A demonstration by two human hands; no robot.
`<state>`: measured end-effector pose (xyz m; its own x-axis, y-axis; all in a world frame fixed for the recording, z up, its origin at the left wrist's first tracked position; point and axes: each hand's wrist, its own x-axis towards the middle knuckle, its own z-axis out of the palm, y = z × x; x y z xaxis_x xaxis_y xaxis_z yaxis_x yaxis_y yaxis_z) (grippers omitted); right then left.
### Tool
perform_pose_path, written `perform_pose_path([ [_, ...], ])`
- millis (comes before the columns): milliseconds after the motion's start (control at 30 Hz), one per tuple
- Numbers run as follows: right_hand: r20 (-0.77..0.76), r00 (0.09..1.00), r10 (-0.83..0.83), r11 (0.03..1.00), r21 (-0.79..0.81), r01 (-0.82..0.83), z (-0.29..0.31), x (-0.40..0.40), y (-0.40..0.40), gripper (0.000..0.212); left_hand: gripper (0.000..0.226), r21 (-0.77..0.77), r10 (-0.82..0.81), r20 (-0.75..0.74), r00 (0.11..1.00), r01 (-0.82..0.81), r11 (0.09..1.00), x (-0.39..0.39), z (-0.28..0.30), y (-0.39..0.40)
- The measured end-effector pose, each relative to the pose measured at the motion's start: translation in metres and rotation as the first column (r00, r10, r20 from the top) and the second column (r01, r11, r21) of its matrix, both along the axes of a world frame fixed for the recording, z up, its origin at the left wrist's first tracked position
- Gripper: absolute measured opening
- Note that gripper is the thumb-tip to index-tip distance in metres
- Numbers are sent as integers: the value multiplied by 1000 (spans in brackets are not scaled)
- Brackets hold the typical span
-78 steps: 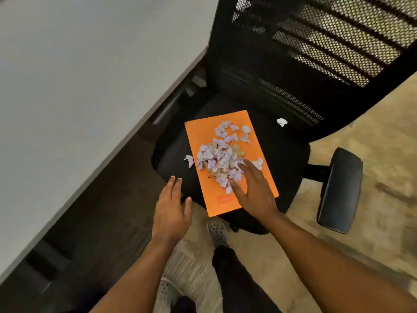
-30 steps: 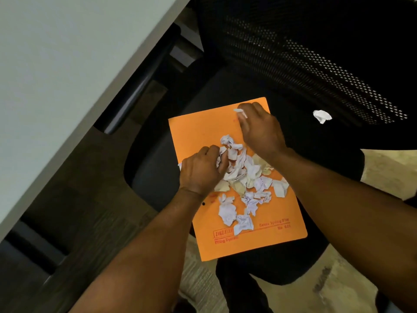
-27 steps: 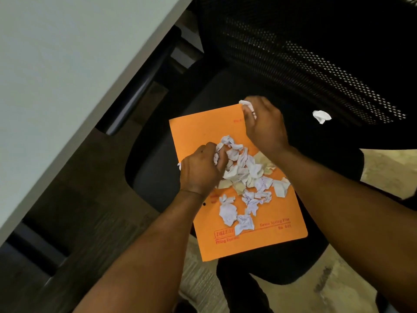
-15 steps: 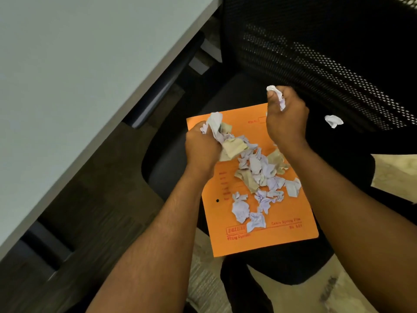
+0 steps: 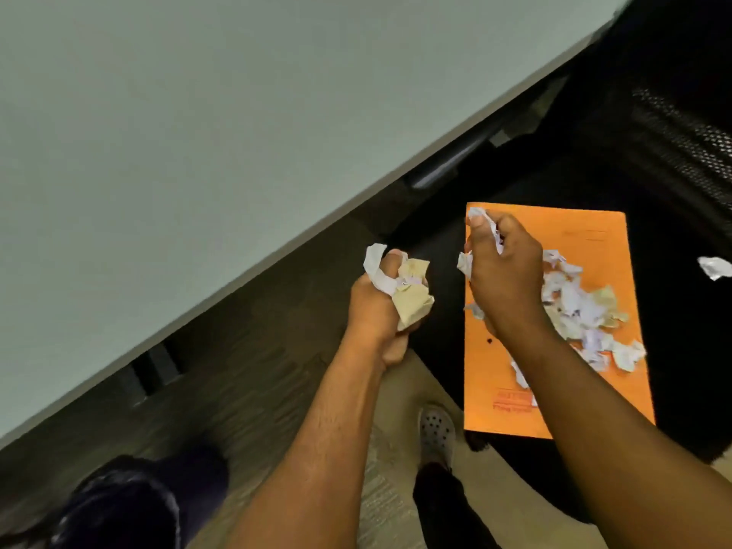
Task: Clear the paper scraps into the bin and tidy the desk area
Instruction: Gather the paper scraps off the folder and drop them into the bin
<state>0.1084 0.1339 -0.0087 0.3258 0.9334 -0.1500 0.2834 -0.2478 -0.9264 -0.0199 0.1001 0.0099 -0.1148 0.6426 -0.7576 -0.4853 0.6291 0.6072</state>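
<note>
An orange folder (image 5: 594,239) lies on the black chair seat (image 5: 689,350) with a heap of crumpled paper scraps (image 5: 582,307) on it. My left hand (image 5: 380,307) is closed around a fistful of white and beige scraps, held left of the folder above the floor. My right hand (image 5: 503,279) is over the folder's left edge, fingers closed on a few white scraps. One stray scrap (image 5: 713,267) sits on the seat at the far right. A dark bin (image 5: 130,505) with a black liner shows at the lower left, blurred.
The grey desk (image 5: 198,132) fills the upper left, its edge running diagonally. The chair's mesh back (image 5: 689,128) rises at the upper right. My foot in a grey perforated shoe (image 5: 435,429) stands on the carpet below the folder.
Both hands closed on scraps on the folder and lifted them. My left hand has moved left off the folder with its fistful. The view has swung left, showing the bin.
</note>
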Motion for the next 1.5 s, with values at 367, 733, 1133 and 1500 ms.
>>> perform_pose_path([
  [367, -129, 879, 460, 877, -87, -472, -23, -276, -166, 12, 22, -70, 479, -77, 874, -484, 872, -263, -29, -218],
  [733, -114, 511, 852, 483, -205, -851, -153, -509, -377, 22, 22, -215, 596, -511, 619, -764, 608, -471, -157, -478],
  [1133, -125, 265, 956, 205, -360, -910, -263, -616, -436, 32, 57, -332, -116, -922, 369, -601, 727, -518, -277, -529],
  [1500, 97, -241, 966, -176, -442, -880, -250, -579, -429, 68, 68, -519, -442, -836, 325, -207, 829, -474, -265, -536],
])
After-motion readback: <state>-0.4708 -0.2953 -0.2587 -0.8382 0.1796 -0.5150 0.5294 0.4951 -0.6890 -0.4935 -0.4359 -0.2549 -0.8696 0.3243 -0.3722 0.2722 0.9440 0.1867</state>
